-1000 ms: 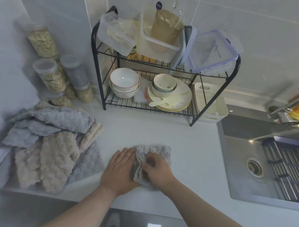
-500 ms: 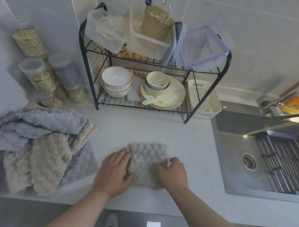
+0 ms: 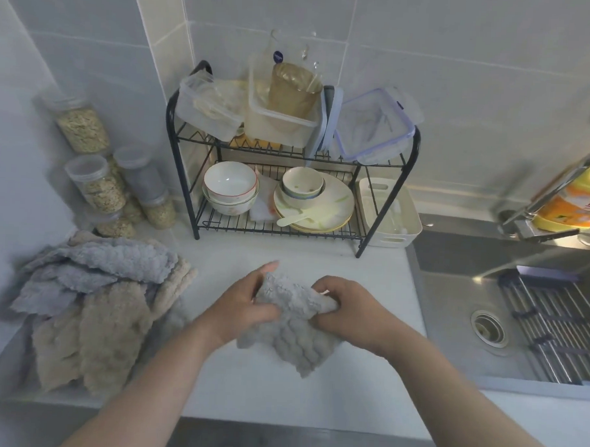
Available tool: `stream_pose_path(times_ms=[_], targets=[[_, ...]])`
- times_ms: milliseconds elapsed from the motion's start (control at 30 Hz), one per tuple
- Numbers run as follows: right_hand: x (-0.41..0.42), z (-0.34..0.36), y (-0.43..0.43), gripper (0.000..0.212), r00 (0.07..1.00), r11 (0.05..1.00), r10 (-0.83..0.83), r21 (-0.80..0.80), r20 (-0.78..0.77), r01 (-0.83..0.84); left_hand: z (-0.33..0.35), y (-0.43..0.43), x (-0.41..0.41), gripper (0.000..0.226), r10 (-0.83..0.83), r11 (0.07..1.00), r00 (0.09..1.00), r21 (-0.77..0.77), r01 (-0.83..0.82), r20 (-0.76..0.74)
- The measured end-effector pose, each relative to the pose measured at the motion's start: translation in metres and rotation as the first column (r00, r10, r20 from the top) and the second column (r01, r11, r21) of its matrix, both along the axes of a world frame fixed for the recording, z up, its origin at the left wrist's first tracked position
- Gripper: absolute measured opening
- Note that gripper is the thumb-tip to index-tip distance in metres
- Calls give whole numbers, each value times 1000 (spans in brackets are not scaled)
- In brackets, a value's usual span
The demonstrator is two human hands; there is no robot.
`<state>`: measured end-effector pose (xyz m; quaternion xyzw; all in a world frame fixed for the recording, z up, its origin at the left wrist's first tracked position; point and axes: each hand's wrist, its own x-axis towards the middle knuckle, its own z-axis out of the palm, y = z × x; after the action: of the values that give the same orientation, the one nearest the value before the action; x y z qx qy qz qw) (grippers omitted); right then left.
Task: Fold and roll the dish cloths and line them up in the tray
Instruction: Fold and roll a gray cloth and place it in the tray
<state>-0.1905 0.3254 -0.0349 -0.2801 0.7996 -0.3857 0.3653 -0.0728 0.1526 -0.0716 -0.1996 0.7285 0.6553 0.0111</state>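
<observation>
Step in hand: folding and rolling of one grey dish cloth [image 3: 290, 328], judged to be at the fold or the very start of the roll. The cloth is off the worktop [image 3: 279, 391] at its upper edge and held between both hands above the front middle of the surface; its lower part hangs loose with one corner pointing down toward the worktop edge. Whether that corner touches the surface cannot be told.

Left hand [image 3: 241, 303]: closed on the cloth's left upper edge, thumb across the fabric, forefinger extended upward and clear of it. Right hand [image 3: 345, 310]: curled shut on the right upper edge, fabric bunched under the fingers.

Remaining stock: a heap of grey and beige cloths [image 3: 93, 309] lies at the left of the worktop, unfolded, well apart from the hands. The white tray [image 3: 406, 228] stands at the right foot of the black dish rack [image 3: 289, 175], just beside the sink [image 3: 452, 297]. No rolled cloth is visible in it, though its interior is only partly seen. The task is judged to be at an early stage.

Next move, as a judgement: the cloth is neither flat nor tight. It needs its edges brought square, then a firm, even roll, kept pinched so that it does not spring open on the way to the tray beyond and to the right
</observation>
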Motion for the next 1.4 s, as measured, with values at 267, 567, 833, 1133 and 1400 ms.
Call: stream_pose_path(times_ms=[267,567,833,1133,1400], targets=[[0,30,29,80,728,852,45,-407,684,330,68,19,11,41,128,861,990,503,-79,-62],[20,45,49,31,817,877,-33,-374,576,300,90,44,35,36,94,931,996,352,-92,11],[32,54,55,37,749,847,14,-406,662,344,89,53,49,44,310,830,949,503,-242,-53],[49,53,27,51,496,708,-29,-332,868,623,91,43,55,35,474,642,880,698,-317,-37],[66,70,-3,21,859,867,-137,-360,493,345,98,6,75,33,315,928,939,253,-274,-137]])
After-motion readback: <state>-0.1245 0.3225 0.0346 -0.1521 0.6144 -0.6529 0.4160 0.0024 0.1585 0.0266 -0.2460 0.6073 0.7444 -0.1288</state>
